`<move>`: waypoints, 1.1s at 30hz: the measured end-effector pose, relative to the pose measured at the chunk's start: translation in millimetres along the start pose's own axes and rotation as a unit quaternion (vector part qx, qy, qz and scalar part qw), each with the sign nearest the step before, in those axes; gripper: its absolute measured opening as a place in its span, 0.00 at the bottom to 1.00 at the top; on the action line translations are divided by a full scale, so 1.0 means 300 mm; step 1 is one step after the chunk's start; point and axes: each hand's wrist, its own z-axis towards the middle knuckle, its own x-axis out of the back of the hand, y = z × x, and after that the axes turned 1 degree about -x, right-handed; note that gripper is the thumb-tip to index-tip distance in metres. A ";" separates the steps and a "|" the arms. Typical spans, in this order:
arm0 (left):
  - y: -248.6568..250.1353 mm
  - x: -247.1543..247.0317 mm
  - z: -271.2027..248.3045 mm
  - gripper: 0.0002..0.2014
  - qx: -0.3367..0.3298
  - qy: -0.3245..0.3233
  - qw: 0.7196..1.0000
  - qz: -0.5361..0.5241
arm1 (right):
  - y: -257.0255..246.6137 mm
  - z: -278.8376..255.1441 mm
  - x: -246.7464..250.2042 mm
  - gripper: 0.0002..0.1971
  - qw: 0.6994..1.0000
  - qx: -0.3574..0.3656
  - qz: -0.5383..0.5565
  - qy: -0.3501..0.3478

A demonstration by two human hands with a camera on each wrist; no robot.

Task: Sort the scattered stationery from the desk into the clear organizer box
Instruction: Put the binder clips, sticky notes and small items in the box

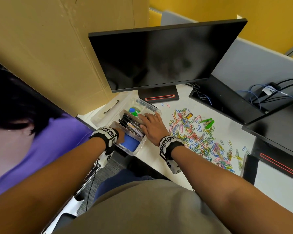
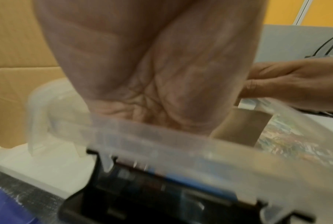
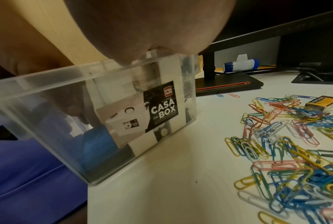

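The clear organizer box (image 1: pixel 143 143) stands at the desk's left edge, split by cardboard dividers. Black pens (image 1: pixel 129 123) fill its middle part, and small green and blue pieces (image 1: pixel 134 110) lie in the far part. My left hand (image 1: pixel 121 137) reaches down into the near part at a blue pad (image 1: pixel 131 145); its fingers are hidden behind the box rim (image 2: pixel 162 136). My right hand (image 1: pixel 150 125) lies flat with straight fingers over the pens and the right wall. A heap of coloured paper clips (image 1: pixel 198 137), a green stapler (image 1: pixel 209 123) and a small staple box (image 1: pixel 189 115) lie to the right.
The box lid (image 1: pixel 108 107) lies behind the box beside a tall cardboard sheet (image 1: pixel 57 48). A black monitor (image 1: pixel 159 56) stands at the back on its base (image 1: pixel 161 97). Another black base (image 1: pixel 277 164) and a cable tray (image 1: pixel 227 98) sit at the right.
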 end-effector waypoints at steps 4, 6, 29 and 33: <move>0.010 0.033 -0.017 0.19 -0.006 0.029 0.999 0.011 | -0.004 0.003 0.011 0.24 1.000 -0.001 0.004 -0.009; 0.030 0.060 -0.050 0.17 -0.014 0.046 0.999 0.007 | -0.004 0.004 0.015 0.24 1.000 -0.001 0.012 -0.015; 0.718 0.189 -0.100 0.10 -0.238 0.242 0.940 -0.015 | 0.401 -0.490 0.298 0.11 0.955 -0.283 -0.013 0.090; 0.911 0.175 -0.067 0.13 -0.290 0.200 0.936 0.029 | 0.519 -0.678 0.326 0.13 0.919 -0.385 -0.049 0.061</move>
